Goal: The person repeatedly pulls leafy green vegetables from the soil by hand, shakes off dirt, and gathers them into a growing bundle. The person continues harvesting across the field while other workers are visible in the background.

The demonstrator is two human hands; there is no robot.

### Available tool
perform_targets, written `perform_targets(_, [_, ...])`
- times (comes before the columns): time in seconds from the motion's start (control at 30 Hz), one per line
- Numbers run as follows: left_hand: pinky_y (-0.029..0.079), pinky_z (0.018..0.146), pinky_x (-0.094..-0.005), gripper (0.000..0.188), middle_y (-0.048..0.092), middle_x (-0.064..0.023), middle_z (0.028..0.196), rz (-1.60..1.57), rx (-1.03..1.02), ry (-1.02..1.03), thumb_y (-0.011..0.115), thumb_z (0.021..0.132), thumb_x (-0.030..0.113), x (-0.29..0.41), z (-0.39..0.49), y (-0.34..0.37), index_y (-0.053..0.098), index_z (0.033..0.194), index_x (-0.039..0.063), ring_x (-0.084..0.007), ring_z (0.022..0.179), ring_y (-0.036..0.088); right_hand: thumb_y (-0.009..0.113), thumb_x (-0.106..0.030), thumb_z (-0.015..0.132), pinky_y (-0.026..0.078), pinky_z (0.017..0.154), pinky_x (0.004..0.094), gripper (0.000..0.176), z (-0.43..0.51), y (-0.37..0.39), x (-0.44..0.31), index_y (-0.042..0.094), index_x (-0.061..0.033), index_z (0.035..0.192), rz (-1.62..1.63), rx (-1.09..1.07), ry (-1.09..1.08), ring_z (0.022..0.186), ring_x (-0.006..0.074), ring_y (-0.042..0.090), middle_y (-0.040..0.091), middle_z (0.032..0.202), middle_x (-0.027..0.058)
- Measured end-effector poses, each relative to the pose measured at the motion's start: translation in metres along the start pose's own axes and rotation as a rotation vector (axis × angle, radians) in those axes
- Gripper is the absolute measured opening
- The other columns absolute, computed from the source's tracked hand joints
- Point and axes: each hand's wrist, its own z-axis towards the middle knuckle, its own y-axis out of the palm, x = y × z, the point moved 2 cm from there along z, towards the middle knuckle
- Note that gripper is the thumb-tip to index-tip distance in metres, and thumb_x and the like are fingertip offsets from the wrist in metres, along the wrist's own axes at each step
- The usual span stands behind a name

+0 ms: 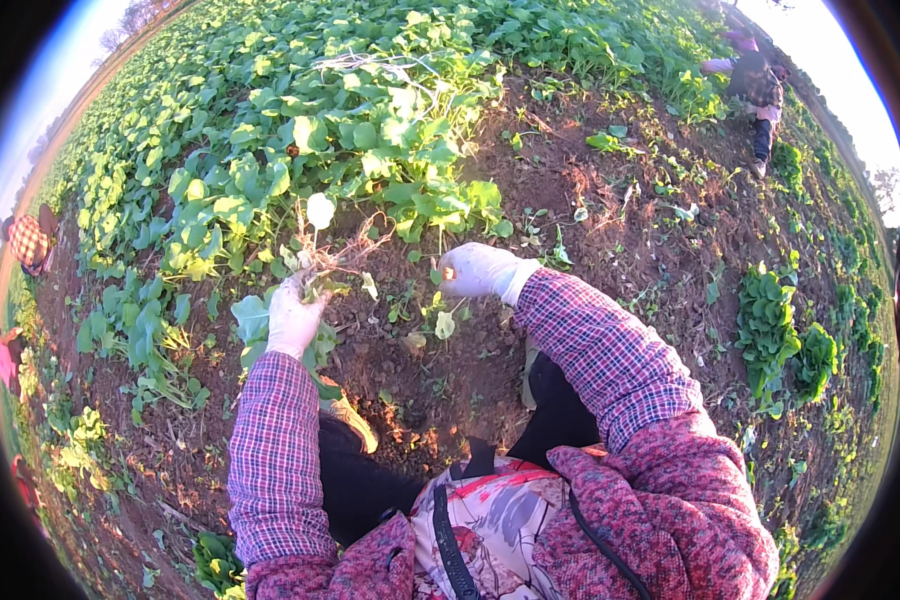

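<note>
My left hand (297, 313), in a white glove, is closed around a bunch of uprooted leafy plants; their tangled roots (337, 251) stick up above the fist and broad green leaves (251, 319) hang below it. To its right my right hand (471, 271), also gloved in white, has its fingers curled at a thin plant stem at the edge of the leafy crop; whether it grips the stem is not clear. Small weeds and a pale leaf (445, 325) lie on the brown soil (480, 360) between and below the hands.
Dense green crop (330, 142) fills the area ahead, with a bundle of pale ties (382, 66) on top. Lettuce-like heads (766, 330) stand at right. One person (757, 86) works at upper right; others, one in a checked top (28, 240), are at far left.
</note>
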Motion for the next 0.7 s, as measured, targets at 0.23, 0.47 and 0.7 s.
perform_targets(0.23, [0.047,0.082,-0.0296,0.042,0.065,-0.0146,0.099,-0.127,-0.009,-0.04,0.07,0.073,0.009,-0.01,0.0,-0.002,0.057,0.111,-0.004,-0.0221,0.09,0.063,0.059,-0.03,0.078,0.046,0.087,0.0391,0.037,0.0,-0.001,0.0,0.062,-0.0039,0.104,-0.035,0.017,-0.016,0.1,0.0311,0.059,0.063,0.101,0.0176])
perform_targets(0.47, [0.047,0.08,-0.0283,0.037,0.066,-0.0117,0.095,-0.137,-0.023,-0.033,0.07,0.074,0.008,-0.016,-0.001,-0.006,0.06,0.108,-0.002,-0.019,0.086,0.063,0.056,-0.033,0.078,0.047,0.082,0.0392,0.032,-0.001,-0.001,0.005,0.064,-0.0075,0.096,-0.044,0.052,-0.024,0.093,0.0322,0.061,0.064,0.095,0.0156])
perform_targets(0.7, [0.047,0.081,-0.0285,0.037,0.066,-0.0112,0.098,-0.22,-0.032,-0.055,0.07,0.074,0.01,-0.015,-0.002,-0.007,0.06,0.107,-0.003,-0.0183,0.087,0.063,0.057,-0.034,0.077,0.046,0.085,0.0392,0.035,-0.008,-0.003,0.007,0.063,-0.0078,0.1,-0.019,0.045,-0.001,0.097,0.0317,0.059,0.064,0.098,0.0153])
